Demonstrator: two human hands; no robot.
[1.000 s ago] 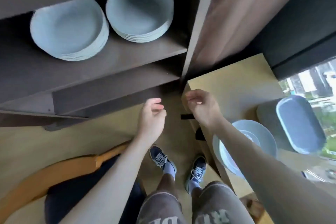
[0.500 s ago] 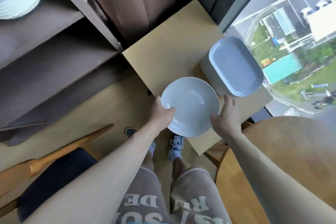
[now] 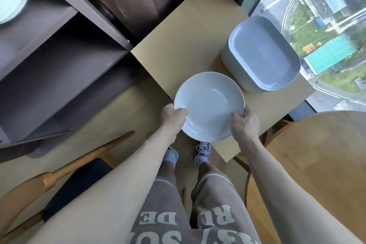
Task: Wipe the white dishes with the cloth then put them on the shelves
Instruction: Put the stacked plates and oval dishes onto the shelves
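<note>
A round white plate [image 3: 210, 105] is held over the near corner of a small light wooden table [image 3: 178, 49]. My left hand [image 3: 173, 117] grips its left rim and my right hand [image 3: 244, 123] grips its right rim, thumbs on top. A stack of white oblong dishes [image 3: 261, 53] stands on the table's right side by the window. A stack of round white plates [image 3: 11, 0] sits on the dark shelf unit at the top left, partly cut off. No cloth is visible.
The dark brown shelf unit [image 3: 59, 49] with open compartments fills the left. A wooden chair with a dark seat [image 3: 75, 176] stands at the lower left. A round wooden table [image 3: 320, 164] is at the lower right. A window [image 3: 326, 16] lies beyond the small table.
My view swung from the shelves to the small table. Both hands, empty before, took hold of the round plate and lifted it slightly toward me.
</note>
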